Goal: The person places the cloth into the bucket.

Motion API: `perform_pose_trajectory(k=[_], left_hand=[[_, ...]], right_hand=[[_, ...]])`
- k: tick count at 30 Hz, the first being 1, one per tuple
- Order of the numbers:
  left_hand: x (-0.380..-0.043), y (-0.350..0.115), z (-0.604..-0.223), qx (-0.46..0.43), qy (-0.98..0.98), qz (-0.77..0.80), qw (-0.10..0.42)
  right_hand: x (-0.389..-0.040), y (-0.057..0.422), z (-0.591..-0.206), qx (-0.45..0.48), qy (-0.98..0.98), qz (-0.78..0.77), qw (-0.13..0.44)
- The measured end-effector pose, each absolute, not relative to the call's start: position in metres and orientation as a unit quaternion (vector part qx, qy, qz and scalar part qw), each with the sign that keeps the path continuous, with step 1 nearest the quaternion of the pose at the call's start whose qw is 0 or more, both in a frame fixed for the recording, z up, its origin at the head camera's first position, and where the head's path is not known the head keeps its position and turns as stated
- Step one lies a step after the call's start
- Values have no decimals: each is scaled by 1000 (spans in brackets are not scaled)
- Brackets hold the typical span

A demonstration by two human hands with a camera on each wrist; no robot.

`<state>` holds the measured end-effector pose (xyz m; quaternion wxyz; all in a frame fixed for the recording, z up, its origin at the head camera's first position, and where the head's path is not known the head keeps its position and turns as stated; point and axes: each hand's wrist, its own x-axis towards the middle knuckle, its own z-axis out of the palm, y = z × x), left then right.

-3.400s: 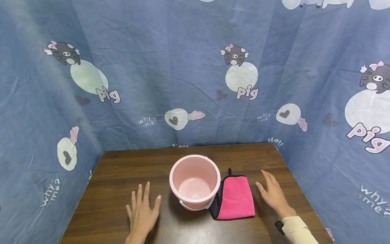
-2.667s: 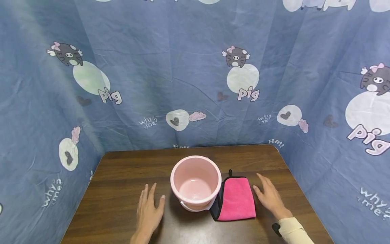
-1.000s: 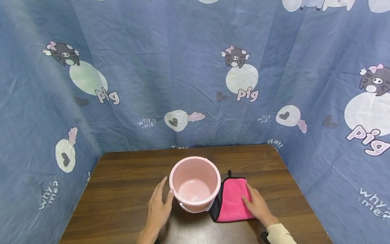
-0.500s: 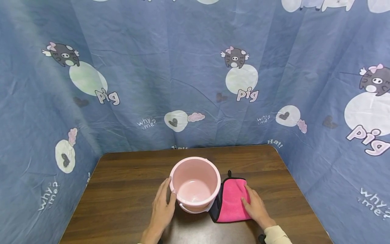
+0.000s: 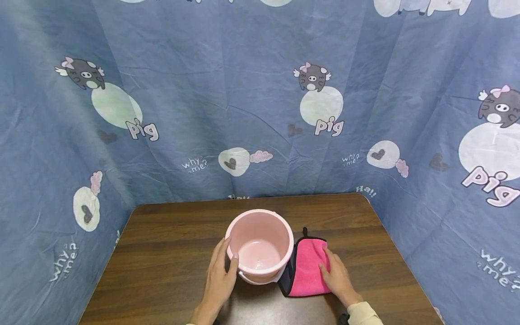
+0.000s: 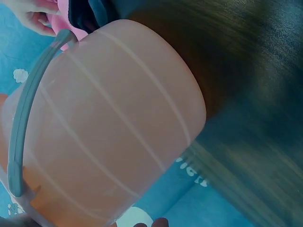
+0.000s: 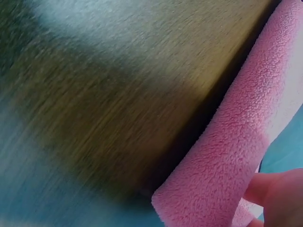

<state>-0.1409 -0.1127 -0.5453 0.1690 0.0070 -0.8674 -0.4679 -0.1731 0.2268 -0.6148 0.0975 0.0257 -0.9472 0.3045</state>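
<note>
A pale pink bucket [image 5: 260, 216] stands upright on the table, its handle [image 6: 31, 113] hanging down at the front. My left hand [image 5: 219, 280] lies against the bucket's left side, fingers nearly straight along the rim and thumb tip overlapping it. In the left wrist view, fingertips [image 6: 160, 222] show at the lower edge. Right of the bucket lies a folded towel [image 5: 310, 266], bright pink with a dark grey underside, black trim and a loop. My right hand [image 5: 339, 277] pinches the towel's right edge; the thumb [image 7: 279, 191] presses the pink pile in the right wrist view.
A dark brown wooden table [image 5: 170, 234] bears the bucket and towel. Blue curtains [image 5: 260, 113] with pig prints surround it at the back and both sides. The towel's left part lies right at the bucket's base.
Both hands have moved inward: the left from the open table to the bucket's side, the right onto the towel. The towel's right edge has drawn in slightly; the bucket stays in place.
</note>
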Motion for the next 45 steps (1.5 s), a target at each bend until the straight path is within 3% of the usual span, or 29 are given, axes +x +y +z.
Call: perform_pose_trajectory(k=[32, 45], left_hand=[[-139, -106, -551, 22, -827, -537, 165], [-139, -106, -552, 20, -826, -537, 170]], right_hand=[[-171, 224, -615, 9, -937, 339, 83], [-172, 219, -594, -9, -912, 380, 152]])
